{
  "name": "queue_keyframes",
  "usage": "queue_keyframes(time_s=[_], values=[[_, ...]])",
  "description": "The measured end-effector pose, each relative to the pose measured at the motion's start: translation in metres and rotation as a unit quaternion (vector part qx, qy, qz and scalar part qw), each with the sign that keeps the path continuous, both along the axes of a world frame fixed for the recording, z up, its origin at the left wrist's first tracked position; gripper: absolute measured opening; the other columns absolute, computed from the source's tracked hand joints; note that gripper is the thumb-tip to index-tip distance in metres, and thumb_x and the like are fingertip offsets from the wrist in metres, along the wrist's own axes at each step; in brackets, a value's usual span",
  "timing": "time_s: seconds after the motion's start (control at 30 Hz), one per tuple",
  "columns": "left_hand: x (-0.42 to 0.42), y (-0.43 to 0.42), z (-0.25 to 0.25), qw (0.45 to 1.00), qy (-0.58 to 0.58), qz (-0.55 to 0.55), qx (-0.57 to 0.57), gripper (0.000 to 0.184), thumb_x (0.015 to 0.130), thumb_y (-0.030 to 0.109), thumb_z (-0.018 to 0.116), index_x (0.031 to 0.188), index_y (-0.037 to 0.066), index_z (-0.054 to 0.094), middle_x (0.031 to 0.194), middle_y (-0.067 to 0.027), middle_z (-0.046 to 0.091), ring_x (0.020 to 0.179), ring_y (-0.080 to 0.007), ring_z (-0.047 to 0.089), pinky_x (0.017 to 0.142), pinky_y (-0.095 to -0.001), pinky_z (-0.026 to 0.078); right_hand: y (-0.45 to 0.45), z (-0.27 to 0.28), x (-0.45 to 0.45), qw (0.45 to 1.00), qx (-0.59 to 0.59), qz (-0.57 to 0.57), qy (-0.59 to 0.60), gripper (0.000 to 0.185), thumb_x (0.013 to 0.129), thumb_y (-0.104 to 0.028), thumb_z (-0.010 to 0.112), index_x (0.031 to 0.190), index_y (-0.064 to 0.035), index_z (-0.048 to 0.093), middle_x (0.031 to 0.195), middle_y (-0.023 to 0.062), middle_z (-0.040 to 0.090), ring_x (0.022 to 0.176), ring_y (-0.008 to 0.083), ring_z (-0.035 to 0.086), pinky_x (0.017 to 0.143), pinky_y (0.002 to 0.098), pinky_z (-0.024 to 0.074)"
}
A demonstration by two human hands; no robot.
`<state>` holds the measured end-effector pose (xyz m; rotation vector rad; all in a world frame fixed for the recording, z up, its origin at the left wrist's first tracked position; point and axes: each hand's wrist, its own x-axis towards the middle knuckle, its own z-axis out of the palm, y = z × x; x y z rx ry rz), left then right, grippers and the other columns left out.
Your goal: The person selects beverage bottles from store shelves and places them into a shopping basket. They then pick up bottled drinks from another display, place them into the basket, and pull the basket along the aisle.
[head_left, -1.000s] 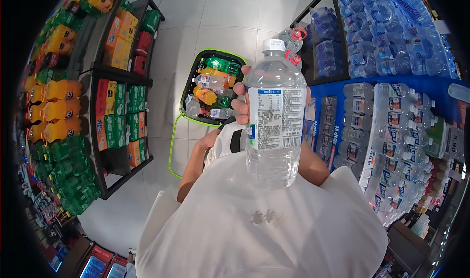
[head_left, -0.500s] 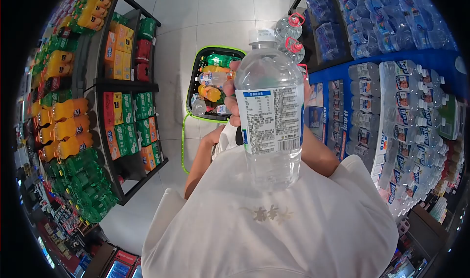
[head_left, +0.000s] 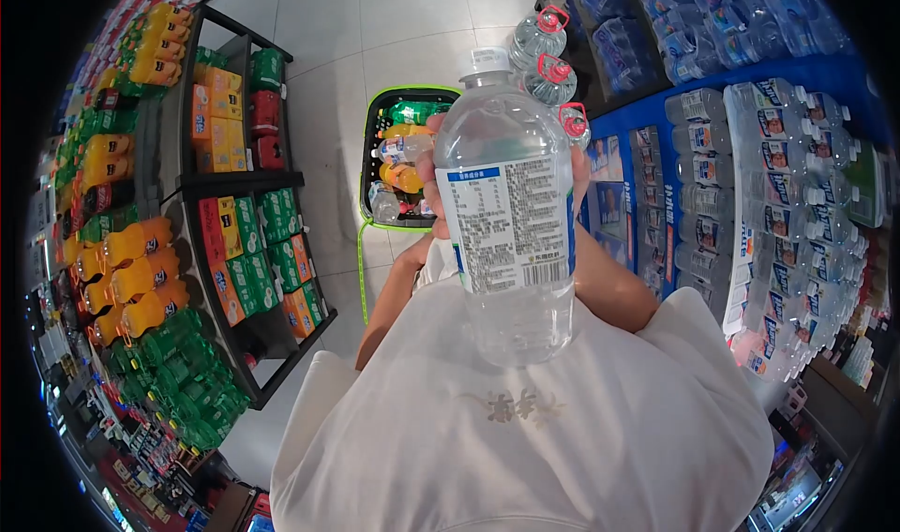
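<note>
A large clear bottle [head_left: 506, 223] with a white cap and a printed label stands upright close to the camera, before my chest. My left hand [head_left: 433, 171] grips its left side, the fingers partly hidden behind it. On the other side my right hand [head_left: 578, 171] holds the bottle, mostly covered by it. Beyond the bottle, on the floor, is a black basket with a green rim [head_left: 367, 171]. Green, orange and clear bottles lie in it, among them an orange bottle [head_left: 401, 177].
Shelves of boxed drinks [head_left: 246, 274] and orange bottle packs [head_left: 141, 279] line the left. At the right are blue-labelled water bottles [head_left: 778, 204] and wrapped water packs [head_left: 675, 26]. Large jugs with red handles [head_left: 550, 80] stand on the tiled floor [head_left: 412, 2].
The bottle has shifted slightly left and up in view, still in both hands. The view has turned, so the shelves have shifted and more red-handled jugs show.
</note>
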<state>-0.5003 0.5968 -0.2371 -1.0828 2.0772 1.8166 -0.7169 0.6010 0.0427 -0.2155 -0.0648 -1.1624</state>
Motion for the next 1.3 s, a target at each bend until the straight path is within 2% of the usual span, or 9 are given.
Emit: queue_keyframes(time_s=[0.5, 0.87, 1.3], values=[[-0.02, -0.006, -0.02, 0.998, -0.038, -0.019, -0.048, 0.051, 0.086, 0.022, 0.065, 0.131, 0.002, 0.053, 0.129, -0.0133, 0.057, 0.117, -0.0228, 0.053, 0.099, -0.0352, 0.042, -0.004, -0.01, 0.008, 0.998, 0.05, -0.012, 0.027, 0.113, 0.067, -0.061, 0.074, 0.147, -0.0015, 0.021, 0.132, 0.0265, 0.04, 0.111, 0.0386, 0.049, 0.094, 0.0521, 0.0469], [0.013, -0.007, -0.021, 0.995, -0.076, -0.003, -0.063, 0.05, 0.086, 0.022, 0.064, 0.131, 0.002, 0.053, 0.129, -0.0137, 0.057, 0.117, -0.0235, 0.053, 0.099, -0.0356, 0.042, -0.003, -0.013, 0.01, 0.997, 0.066, -0.018, 0.025, 0.115, 0.066, -0.06, 0.076, 0.147, -0.001, 0.02, 0.132, 0.0268, 0.04, 0.112, 0.0388, 0.049, 0.096, 0.0529, 0.0474], [0.018, 0.001, -0.026, 0.991, -0.105, 0.001, -0.077, 0.05, 0.086, 0.022, 0.064, 0.13, 0.002, 0.054, 0.128, -0.0142, 0.057, 0.117, -0.0244, 0.053, 0.099, -0.036, 0.042, -0.006, -0.024, 0.013, 0.993, 0.072, -0.021, 0.088, 0.117, 0.064, -0.064, 0.074, 0.148, -0.0024, 0.02, 0.13, 0.0264, 0.043, 0.112, 0.0372, 0.05, 0.09, 0.0495, 0.0496]])
